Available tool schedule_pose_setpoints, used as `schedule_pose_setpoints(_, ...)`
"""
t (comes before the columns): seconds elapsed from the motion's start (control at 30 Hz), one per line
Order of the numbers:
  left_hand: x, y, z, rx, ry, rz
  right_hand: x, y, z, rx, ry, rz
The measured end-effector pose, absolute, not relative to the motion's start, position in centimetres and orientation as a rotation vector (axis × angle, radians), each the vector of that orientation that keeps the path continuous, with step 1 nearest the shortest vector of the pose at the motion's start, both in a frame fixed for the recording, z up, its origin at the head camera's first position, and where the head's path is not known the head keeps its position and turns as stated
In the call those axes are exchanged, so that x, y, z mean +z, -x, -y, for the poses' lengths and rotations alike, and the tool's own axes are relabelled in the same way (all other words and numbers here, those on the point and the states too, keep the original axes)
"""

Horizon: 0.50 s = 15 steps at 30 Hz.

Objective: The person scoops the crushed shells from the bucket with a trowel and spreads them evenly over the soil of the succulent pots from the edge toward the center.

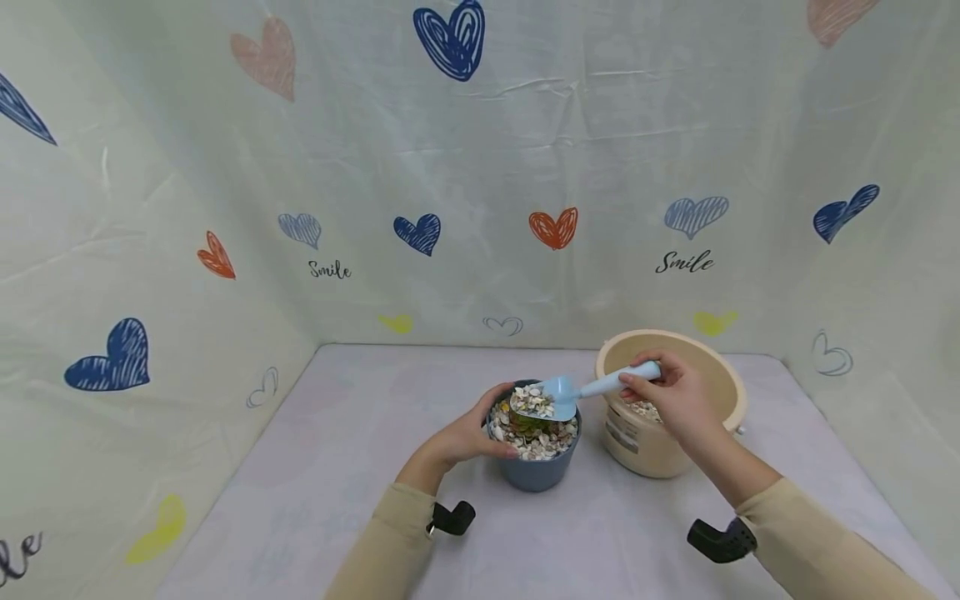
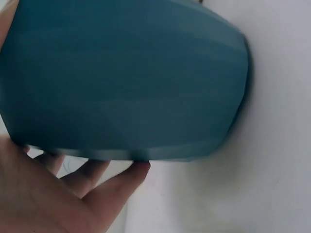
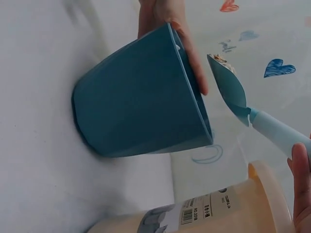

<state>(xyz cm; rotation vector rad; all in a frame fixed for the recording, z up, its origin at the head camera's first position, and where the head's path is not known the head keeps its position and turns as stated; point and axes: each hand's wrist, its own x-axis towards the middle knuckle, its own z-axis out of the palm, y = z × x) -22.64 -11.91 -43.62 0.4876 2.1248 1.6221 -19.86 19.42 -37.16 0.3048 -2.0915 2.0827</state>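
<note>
A blue-grey flowerpot [image 1: 534, 473] stands on the table, holding pale gravel and a small green succulent [image 1: 528, 425] partly hidden under the scoop. My left hand [image 1: 467, 435] grips the pot at its left side, thumb along the near rim and fingers round the far side. In the left wrist view the pot's wall [image 2: 126, 87] fills most of the picture. My right hand [image 1: 678, 396] holds a light blue hand scoop [image 1: 564, 398] by its handle. The scoop's blade, loaded with pale pebbles [image 1: 534, 402], is over the pot; the right wrist view shows it above the rim.
Just right of the pot stands a cream bucket [image 1: 637, 457] with a printed label [image 3: 209, 211] and some gravel [image 1: 645, 410] inside. A white cloth covers the table [image 1: 360, 417]. Behind it hangs a pale curtain [image 1: 480, 167] printed with hearts.
</note>
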Motion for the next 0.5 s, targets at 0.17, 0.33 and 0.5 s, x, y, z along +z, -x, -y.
schedule_pose_setpoints(0.17,-43.7,21.9,11.5,1.642,-0.439,-2.163,-37.1,20.1,-18.9,1.983,-0.288,2.211)
schedule_pose_setpoints(0.33,-43.7,21.3,11.2,1.685,-0.417,-2.182,-36.9,20.4,-18.5,1.969,-0.287,2.277)
schedule_pose_setpoints(0.5,-44.1,20.9,10.9,1.754,-0.386,-2.163,-36.8,20.7,-17.9,1.971,-0.284,2.302)
